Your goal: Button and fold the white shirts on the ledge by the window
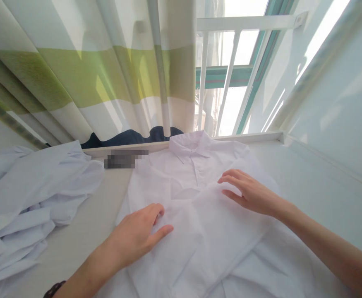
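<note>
A white collared shirt (196, 231) lies spread out in front of me, its collar toward the window and its front facing up. The lower part is creased and runs out of view at the bottom. Over the left side of the shirt is my left hand (140, 229), thumb apart from the curled fingers, with nothing in it. My right hand (239, 188) hovers at or just above the right chest, fingers spread from the thumb and holding nothing. Whether either hand presses on the cloth I cannot tell.
Crumpled white clothes (28, 194) are heaped at the left. A pixelated dark object (120, 159) lies between that heap and the shirt. Behind are a white and green curtain (106, 74) and a window with white bars (228, 74). A pale wall (348, 111) stands on the right.
</note>
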`<state>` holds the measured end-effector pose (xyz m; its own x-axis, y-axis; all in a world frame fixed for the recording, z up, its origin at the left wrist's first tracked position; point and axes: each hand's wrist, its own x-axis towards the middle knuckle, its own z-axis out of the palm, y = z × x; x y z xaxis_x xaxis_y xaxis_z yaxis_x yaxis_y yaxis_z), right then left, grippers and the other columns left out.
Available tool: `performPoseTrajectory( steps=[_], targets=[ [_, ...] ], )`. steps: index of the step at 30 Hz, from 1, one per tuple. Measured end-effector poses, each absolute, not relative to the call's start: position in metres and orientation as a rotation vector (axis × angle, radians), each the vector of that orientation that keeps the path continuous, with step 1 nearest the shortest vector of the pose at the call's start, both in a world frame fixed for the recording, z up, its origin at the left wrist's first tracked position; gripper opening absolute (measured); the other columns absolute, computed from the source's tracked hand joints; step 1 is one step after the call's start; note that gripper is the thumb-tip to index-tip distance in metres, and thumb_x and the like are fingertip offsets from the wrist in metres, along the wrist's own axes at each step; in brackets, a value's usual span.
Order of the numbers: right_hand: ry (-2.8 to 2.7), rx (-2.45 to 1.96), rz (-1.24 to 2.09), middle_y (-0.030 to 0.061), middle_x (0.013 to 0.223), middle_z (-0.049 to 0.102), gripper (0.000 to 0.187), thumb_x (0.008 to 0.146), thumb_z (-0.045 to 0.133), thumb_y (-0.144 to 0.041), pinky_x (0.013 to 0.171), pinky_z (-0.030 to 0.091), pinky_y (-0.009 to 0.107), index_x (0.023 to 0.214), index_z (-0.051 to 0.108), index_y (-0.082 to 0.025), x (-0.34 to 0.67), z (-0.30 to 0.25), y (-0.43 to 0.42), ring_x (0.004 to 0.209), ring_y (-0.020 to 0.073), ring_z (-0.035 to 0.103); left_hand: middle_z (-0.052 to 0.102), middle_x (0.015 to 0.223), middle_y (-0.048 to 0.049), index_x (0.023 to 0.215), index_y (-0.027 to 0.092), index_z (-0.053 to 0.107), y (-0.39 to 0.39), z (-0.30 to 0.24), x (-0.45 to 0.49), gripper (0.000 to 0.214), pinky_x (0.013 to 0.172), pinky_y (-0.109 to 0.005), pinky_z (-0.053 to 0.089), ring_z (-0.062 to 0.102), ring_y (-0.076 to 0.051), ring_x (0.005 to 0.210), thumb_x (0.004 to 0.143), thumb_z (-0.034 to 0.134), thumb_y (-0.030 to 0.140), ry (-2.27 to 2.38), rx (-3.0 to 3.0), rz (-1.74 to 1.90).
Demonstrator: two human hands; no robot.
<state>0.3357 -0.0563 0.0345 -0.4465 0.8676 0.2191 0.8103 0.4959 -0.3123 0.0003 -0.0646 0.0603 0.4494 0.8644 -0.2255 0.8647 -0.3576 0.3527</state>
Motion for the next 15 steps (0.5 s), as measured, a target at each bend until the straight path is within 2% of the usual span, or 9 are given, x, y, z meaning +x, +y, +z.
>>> performPoseTrajectory(
  steps=[4,9,12,15],
  targets=[
    [-2.319,-1.646,0.111,0.0136,0.147,0.044,0.046,0.099,0.039,-0.044,0.110,0.034,0.051,0.137,0.049,-0.022,0.365,0.007,-0.045,0.134,0.0283,0.042,0.059,0.068,0.0010,0.069,0.020,0.053,-0.051,0.061,0.004,0.033,0.056,-0.026,0.035,0.051,-0.016,0.062,0.087,0.050,0.047,1.326,2.224,-0.136],
    [-2.328,-1.790,0.140,0.0119,0.157,0.031,0.052,0.102,0.028,-0.045,0.117,0.022,0.051,0.145,0.043,-0.021,0.370,-0.003,-0.042,0.144,0.0280,0.028,0.060,0.069,0.0007,0.076,0.021,0.055,-0.047,0.062,0.010,0.041,0.060,-0.027,0.040,0.053,-0.016,0.063,0.092,0.039,0.055,1.365,2.210,-0.061],
    [-2.286,-1.809,0.136,0.0126,0.157,0.032,0.053,0.102,0.026,-0.046,0.117,0.023,0.050,0.143,0.046,-0.021,0.370,0.003,-0.037,0.144,0.0277,0.028,0.066,0.088,-0.0029,0.090,0.022,0.059,-0.044,0.057,0.009,0.039,0.071,-0.031,0.046,0.061,-0.021,0.079,0.090,0.043,0.057,1.442,2.317,0.067],
    [-2.159,-1.830,0.047,0.0140,0.154,0.036,0.053,0.101,0.025,-0.047,0.114,0.029,0.050,0.140,0.049,-0.020,0.377,0.009,-0.025,0.142,0.0286,0.033,0.064,0.110,-0.0063,0.105,0.023,0.060,-0.027,0.050,0.005,0.035,0.087,-0.037,0.048,0.061,-0.025,0.102,0.091,0.044,0.052,1.472,2.449,0.278]
  ],
)
